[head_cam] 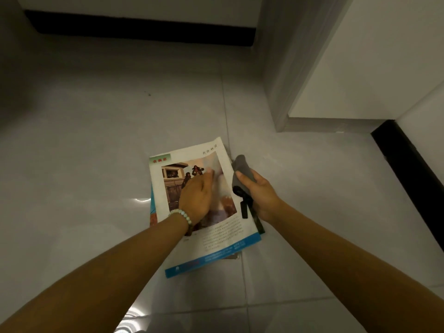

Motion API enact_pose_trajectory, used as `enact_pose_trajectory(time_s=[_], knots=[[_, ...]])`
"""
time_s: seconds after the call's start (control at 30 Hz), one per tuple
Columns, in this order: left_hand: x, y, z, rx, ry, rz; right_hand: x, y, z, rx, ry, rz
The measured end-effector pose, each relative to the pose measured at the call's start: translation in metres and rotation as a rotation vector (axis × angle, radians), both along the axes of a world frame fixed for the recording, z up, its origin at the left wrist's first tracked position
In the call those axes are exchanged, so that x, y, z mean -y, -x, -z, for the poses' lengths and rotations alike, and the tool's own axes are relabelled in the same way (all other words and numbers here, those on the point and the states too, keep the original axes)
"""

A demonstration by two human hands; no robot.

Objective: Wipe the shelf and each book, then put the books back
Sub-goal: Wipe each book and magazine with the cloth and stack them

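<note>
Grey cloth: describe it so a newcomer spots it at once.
On the pale tiled floor lies a stack of books. At its right edge the right hand grips the grey cloth. It is soft and bunched, unlike the flat printed books.

Dim, soft-focus view; glare spots on the glossy floor (141, 200), edges bowed.

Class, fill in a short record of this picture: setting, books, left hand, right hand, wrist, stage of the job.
setting: grey tiled floor
books: small stack on the floor; top book shows a picture cover; other books peek out underneath
left hand: lies flat on the top book's cover, fingers straight
right hand: grips a grey cloth at the book's right edge
wrist: pale bead bracelet on the left
stage: books not yet back on a shelf; no shelf in view
</note>
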State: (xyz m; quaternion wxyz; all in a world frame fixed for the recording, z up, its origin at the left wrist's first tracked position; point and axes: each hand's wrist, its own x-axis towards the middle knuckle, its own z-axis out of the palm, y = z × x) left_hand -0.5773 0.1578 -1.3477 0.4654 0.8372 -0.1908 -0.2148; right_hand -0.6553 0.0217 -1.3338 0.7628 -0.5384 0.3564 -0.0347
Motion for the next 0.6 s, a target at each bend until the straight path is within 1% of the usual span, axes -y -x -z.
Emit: enact_pose_trajectory(time_s=[0.07,0.13,0.2,0.27,0.37,0.43,0.5,0.57,0.6], knots=[[0.004,-0.013,-0.017,-0.2,0.086,-0.117,-0.005,-0.003,-0.004,0.035,-0.076,-0.014],[0.001,-0.029,-0.031,-0.376,0.126,-0.195,-0.013,-0.009,-0.007,0.072,-0.095,-0.041],[-0.007,-0.043,-0.043,-0.561,0.146,-0.213,-0.024,-0.016,-0.009,0.088,-0.107,-0.077],[-0.015,-0.056,-0.053,-0.668,0.169,-0.147,-0.037,-0.026,-0.01,0.088,-0.116,-0.134],[-0.025,-0.065,-0.061,-0.708,0.21,-0.085,-0.06,-0.038,-0.008,0.048,-0.109,-0.191],[-0.035,-0.068,-0.06,-0.7,0.233,-0.149,-0.071,-0.044,-0.009,0.041,-0.131,-0.155],[-0.047,-0.072,-0.062,-0.661,0.195,-0.188,-0.074,-0.047,-0.012,0.035,-0.114,-0.085],[-0.058,-0.075,-0.075,-0.626,0.173,-0.143,-0.071,-0.044,-0.02,0.037,-0.064,-0.053],[-0.061,-0.078,-0.086,-0.608,0.191,-0.094,-0.068,-0.042,-0.027,0.048,-0.05,-0.06]])
